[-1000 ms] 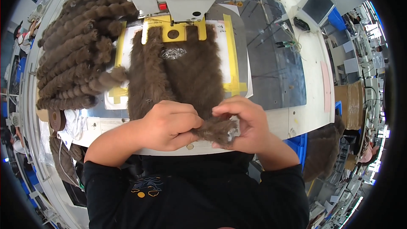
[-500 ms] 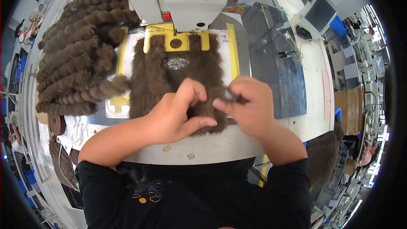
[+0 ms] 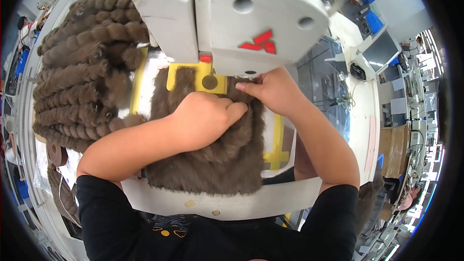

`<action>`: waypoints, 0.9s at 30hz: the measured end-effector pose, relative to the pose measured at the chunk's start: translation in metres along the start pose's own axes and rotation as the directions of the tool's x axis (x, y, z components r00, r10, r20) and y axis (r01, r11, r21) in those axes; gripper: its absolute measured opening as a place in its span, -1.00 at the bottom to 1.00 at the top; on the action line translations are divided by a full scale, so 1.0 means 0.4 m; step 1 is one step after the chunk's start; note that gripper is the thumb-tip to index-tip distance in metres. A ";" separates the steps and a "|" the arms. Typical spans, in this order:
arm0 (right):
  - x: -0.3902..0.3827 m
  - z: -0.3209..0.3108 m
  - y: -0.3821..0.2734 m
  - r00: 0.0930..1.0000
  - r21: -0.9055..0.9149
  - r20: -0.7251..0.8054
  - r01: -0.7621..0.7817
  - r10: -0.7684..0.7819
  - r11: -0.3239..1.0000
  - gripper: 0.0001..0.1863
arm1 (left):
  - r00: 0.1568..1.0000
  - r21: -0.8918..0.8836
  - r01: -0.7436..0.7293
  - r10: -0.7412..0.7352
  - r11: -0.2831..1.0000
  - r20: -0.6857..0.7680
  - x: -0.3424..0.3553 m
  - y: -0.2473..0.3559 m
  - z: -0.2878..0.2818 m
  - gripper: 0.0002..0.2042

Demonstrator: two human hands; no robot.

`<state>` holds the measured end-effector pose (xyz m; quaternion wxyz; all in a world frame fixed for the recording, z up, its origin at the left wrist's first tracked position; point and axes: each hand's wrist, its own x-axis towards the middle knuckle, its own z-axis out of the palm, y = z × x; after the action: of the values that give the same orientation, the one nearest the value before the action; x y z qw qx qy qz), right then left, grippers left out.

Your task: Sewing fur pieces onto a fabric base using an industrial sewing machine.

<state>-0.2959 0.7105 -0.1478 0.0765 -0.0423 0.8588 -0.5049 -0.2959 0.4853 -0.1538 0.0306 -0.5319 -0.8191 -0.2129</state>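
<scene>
A brown fur piece (image 3: 208,176) lies under the head of a white sewing machine (image 3: 261,17), its middle bunched up beneath my hands. My left hand (image 3: 205,118) is closed, fingers curled into the bunched pile; the fingertips are hidden. To the right and farther off, my right hand (image 3: 273,89) pinches the fur between thumb and fingers, close beside a yellow clamp plate (image 3: 220,84) with a round hole. That plate rests over the fur's far part, where strips of pile show through its slots.
Thick ribbed brown fur pieces (image 3: 92,77) are heaped at the left. A brown roll (image 3: 57,154) lies below them. Yellow tape (image 3: 276,140) marks the white sheet under the fur. At the right are a monitor (image 3: 382,48) and a cardboard box (image 3: 394,151).
Both hands have moved; my left closed into the fur, and my right shifted up beside the clamp plate. The fur's middle is now bunched. The machine head looms larger as the view shifted.
</scene>
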 end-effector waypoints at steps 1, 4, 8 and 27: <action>0.007 0.004 0.004 1.000 -0.001 0.008 -0.007 0.007 1.000 -0.74 | 1.000 -0.009 0.007 -0.007 1.000 0.001 -0.001 -0.008 0.003 -0.78; 0.013 0.016 -0.003 1.000 -0.174 -0.001 0.011 -0.011 0.985 -0.68 | 0.999 0.143 -0.042 0.040 0.989 0.013 0.001 -0.005 -0.019 -0.71; 0.014 0.030 -0.009 0.988 -0.231 -0.093 -0.142 0.123 0.963 -0.58 | 0.994 0.185 -0.013 0.032 0.983 -0.100 -0.011 -0.009 0.013 -0.66; 0.032 -0.018 0.022 0.999 -0.298 -0.052 -0.005 -0.012 0.955 -0.58 | 0.995 0.327 0.029 0.004 0.945 -0.101 0.011 -0.028 0.022 -0.65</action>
<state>-0.3098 0.7191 -0.1534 0.0453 -0.0414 0.9266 -0.3710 -0.3061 0.4886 -0.1643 0.1583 -0.5027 -0.8439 -0.1005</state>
